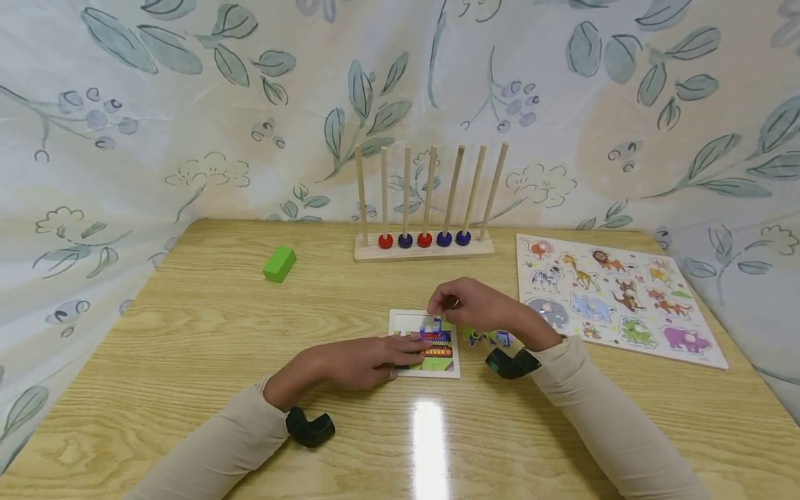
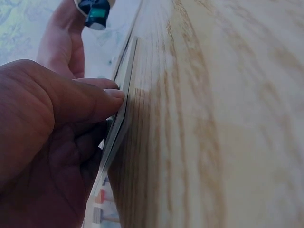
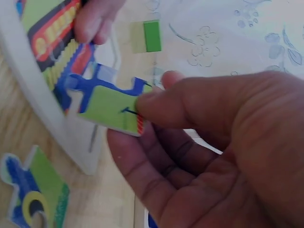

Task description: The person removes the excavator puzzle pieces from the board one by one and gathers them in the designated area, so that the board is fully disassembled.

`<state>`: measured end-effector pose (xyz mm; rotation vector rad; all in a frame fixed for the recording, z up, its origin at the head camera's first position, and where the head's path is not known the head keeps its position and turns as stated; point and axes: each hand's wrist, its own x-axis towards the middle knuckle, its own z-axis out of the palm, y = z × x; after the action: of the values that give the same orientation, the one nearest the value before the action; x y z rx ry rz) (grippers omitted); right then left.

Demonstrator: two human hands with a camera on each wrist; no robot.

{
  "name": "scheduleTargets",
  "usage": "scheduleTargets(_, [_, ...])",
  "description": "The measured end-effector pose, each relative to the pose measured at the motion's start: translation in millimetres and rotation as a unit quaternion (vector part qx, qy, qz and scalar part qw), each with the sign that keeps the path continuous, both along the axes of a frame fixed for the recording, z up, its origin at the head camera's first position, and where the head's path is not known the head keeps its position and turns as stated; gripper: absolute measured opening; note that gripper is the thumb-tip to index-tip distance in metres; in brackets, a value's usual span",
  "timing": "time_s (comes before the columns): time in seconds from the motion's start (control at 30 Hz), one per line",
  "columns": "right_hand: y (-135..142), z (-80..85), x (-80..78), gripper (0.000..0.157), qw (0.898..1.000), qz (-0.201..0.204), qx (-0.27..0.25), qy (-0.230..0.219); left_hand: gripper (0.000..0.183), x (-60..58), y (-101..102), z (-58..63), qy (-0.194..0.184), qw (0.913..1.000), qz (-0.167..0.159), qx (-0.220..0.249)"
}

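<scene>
Pinching a puzzle piece (image 3: pixel 111 107), the right hand (image 1: pixel 478 305) hovers over the half-filled puzzle tray (image 1: pixel 406 323); left hand (image 1: pixel 359 361) fingers lie flat, steadying it; loose pieces (image 1: pixel 490 338) remain.

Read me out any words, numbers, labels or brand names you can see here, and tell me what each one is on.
No readable text in any view.
Jigsaw piece pinched by the right hand: colours only, no letters.
Puzzle tray under the left hand: picture only.
Animal peg puzzle: animal pictures, any lettering too small to tell.
Green block, peg rack: unmarked.
</scene>
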<state>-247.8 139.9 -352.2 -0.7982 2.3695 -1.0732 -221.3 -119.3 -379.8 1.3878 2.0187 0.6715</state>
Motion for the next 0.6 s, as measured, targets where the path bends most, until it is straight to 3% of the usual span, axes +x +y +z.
scheduleTargets(0.17, [3.7,3.0,-0.9,0.015,1.0,0.013,0.013,-0.013,0.049,0.7,0.6,0.4,-0.004,0.9999,0.001,-0.009])
scheduleTargets(0.43, [8.0,-1.6,-4.5,0.015,1.0,0.013,0.013,-0.011,0.049,1.0,0.6,0.8,0.022,0.9996,-0.018,-0.01])
scheduleTargets(0.6, [7.7,-3.1,-5.5,0.015,1.0,0.01,0.01,-0.009,0.049,-0.1,0.4,-0.3,0.014,0.9998,-0.016,-0.005])
